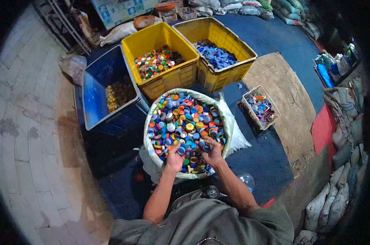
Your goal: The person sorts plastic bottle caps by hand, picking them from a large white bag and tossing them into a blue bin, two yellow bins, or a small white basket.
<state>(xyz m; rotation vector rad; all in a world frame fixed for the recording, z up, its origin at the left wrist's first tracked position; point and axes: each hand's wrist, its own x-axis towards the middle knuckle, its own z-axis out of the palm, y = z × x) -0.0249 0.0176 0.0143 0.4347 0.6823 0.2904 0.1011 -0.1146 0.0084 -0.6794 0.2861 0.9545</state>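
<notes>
A round sack point(147, 141) with a pale rolled rim stands before me, filled with mixed bottle caps point(181, 110) in many colours. Over its near side, my left hand point(175, 159) has its thumb and fingers closed around a blue bottle cap point(181, 150). My right hand point(212, 154) is a short way to the right, its fingers curled on a dark blue bottle cap point(206, 148). Other caps lie close around both hands, so whether either holds more than one cap is hard to make out.
Beyond the sack stand a blue bin point(89, 102) with yellowish caps, a yellow bin point(168, 79) with mixed caps and another yellow bin point(230, 75) with blue caps. A small basket point(268, 124) of assorted pieces sits at right. Filled sacks point(330, 202) line the right edge.
</notes>
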